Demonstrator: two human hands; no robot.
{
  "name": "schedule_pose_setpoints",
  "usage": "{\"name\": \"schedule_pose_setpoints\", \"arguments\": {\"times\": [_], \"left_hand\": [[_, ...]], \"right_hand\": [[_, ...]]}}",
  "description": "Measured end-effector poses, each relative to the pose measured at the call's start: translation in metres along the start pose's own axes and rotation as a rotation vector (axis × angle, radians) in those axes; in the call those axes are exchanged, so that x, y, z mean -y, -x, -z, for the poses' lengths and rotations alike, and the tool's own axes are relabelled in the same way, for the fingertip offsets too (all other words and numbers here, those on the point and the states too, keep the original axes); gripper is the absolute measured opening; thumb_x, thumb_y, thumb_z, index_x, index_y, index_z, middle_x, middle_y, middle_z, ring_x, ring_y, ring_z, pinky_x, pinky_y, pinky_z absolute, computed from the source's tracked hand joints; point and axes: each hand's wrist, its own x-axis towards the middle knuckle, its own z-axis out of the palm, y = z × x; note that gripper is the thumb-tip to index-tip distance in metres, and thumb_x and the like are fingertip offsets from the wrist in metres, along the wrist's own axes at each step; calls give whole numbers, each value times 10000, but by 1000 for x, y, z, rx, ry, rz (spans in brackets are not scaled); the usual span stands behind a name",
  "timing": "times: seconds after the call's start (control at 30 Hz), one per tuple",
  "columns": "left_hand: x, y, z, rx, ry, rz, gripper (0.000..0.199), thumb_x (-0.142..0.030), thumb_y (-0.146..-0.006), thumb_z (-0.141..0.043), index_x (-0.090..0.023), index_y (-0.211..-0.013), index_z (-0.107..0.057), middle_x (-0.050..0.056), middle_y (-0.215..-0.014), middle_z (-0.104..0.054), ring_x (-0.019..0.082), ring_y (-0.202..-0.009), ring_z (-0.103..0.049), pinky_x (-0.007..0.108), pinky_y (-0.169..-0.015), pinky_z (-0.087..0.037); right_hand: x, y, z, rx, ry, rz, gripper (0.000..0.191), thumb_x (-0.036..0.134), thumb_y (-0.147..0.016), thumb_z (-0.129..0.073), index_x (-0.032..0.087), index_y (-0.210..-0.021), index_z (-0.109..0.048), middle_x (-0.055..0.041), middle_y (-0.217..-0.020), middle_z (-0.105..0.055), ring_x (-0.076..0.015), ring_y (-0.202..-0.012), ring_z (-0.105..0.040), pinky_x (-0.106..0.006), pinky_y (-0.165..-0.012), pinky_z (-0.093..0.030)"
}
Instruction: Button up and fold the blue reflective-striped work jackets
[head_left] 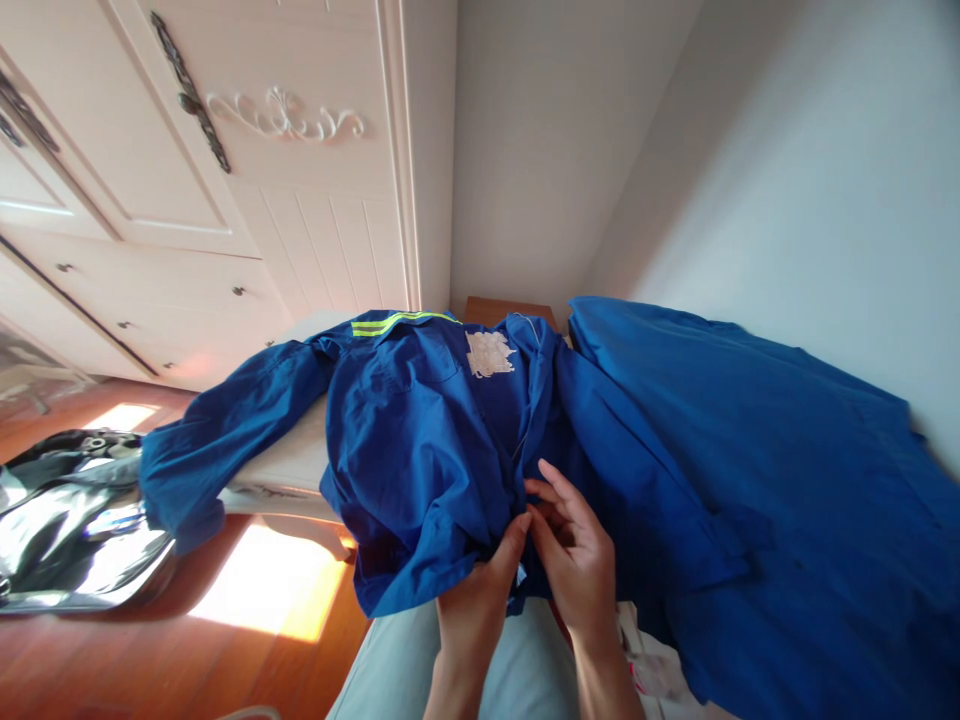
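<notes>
A blue jacket (420,450) with yellow-green stripes at the shoulder lies spread out in front of me, its left-hand sleeve hanging toward the floor. A ragged whitish patch (490,354) is near its collar. My left hand (484,595) pinches the jacket's front edge, its fingers partly under the cloth. Close beside it, thumb tip nearly touching, my right hand (574,550) has thumb and fingers at the same front edge, with the index finger raised. The small spot between the fingertips is hard to make out.
More blue cloth (780,470) is piled at the right against the wall. A pale wardrobe (315,210) stands at the back left. An open bag or case (82,530) with shiny contents lies on the wooden floor (240,660). My legs (397,665) are below the jacket.
</notes>
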Motion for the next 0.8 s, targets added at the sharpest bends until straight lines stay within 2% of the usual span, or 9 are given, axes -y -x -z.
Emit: {"name": "schedule_pose_setpoints", "arguments": {"times": [0.17,0.37,0.53,0.8], "left_hand": [[-2,-2,4,30,-53,0,378,-328,-636,-837,-180,-971,-743,80,-1057,-750,315,-1065,-676,501,-1098,-440],[-6,-4,3,2,-11,0,307,-314,-668,-812,-202,-945,-744,61,-1037,-754,286,-1044,-689,459,-1056,-486],[-7,-4,-3,-20,45,32,305,-348,-698,-788,-188,-950,-725,73,-1034,-748,286,-1052,-685,458,-1037,-497],[6,-8,-6,-32,50,12,399,-398,-716,-787,-188,-1045,-705,75,-1118,-724,288,-1104,-659,460,-1069,-468]], "right_hand": [[-1,-3,2,13,36,39,413,273,-858,-670,212,-1266,-648,-82,-1008,-752,-181,-831,-725,-269,-710,-602],[2,-7,5,35,61,77,406,281,-855,-699,241,-1256,-651,-43,-950,-755,-174,-847,-719,-301,-803,-598],[1,-10,4,63,49,90,472,299,-872,-690,250,-1332,-593,-66,-1077,-738,-199,-971,-705,-354,-902,-569],[6,-18,5,85,-42,-27,459,336,-817,-734,213,-1252,-656,-71,-1004,-754,-207,-906,-722,-340,-832,-595]]}}
